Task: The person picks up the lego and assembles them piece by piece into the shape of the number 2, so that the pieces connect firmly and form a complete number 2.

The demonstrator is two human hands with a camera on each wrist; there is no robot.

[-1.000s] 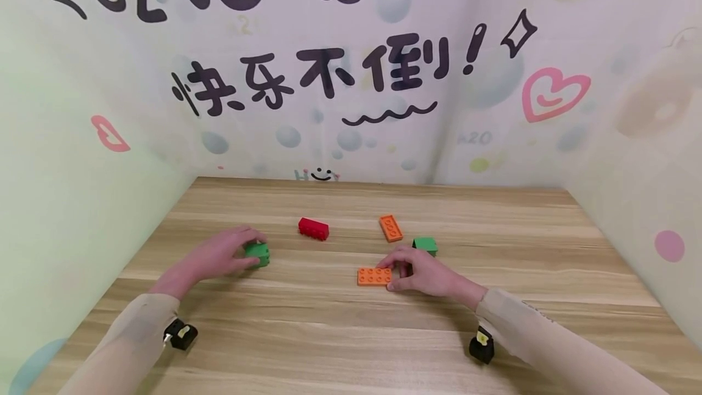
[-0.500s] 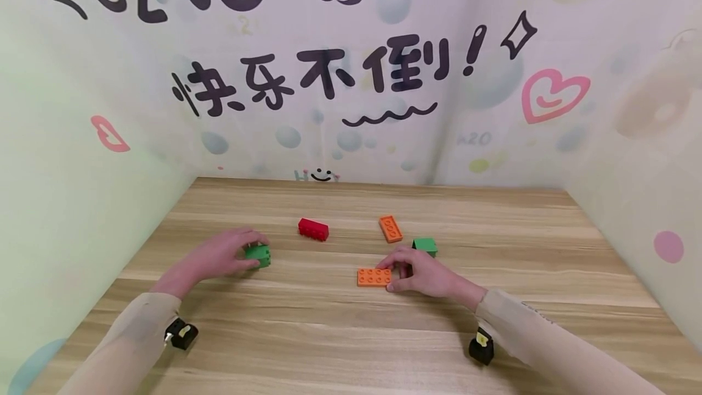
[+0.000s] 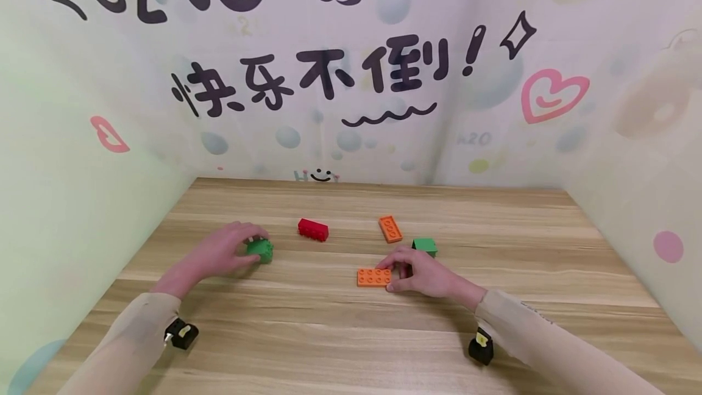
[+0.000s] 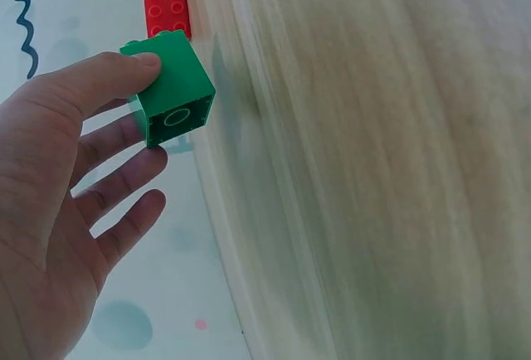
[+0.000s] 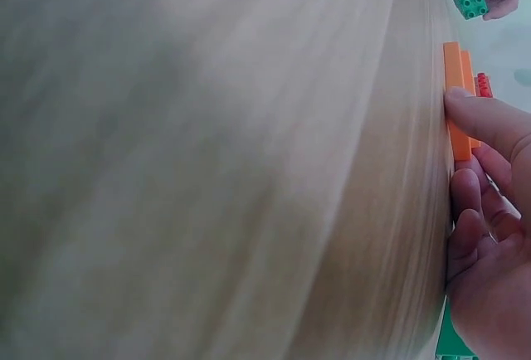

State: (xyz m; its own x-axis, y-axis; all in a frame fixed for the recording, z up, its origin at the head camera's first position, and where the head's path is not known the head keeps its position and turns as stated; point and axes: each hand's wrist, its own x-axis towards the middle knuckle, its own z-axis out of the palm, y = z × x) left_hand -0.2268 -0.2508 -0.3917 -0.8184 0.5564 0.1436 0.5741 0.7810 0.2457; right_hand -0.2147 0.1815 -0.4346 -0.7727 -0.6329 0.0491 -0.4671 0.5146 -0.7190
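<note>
Gripping phase: left hand (image 3: 216,255) pinching green block (image 3: 260,250) left of centre, right hand (image 3: 425,273) pinching orange plate (image 3: 375,277); next probably needing lifting and aligning studs.

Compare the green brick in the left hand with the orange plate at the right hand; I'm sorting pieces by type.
The green brick is tall and squarish; the orange plate is thin, flat and oblong. The left hand pinches the green brick, tilted off the table, while the orange plate lies flat, its end touched by the right hand. Both are studded plastic building pieces.
</note>
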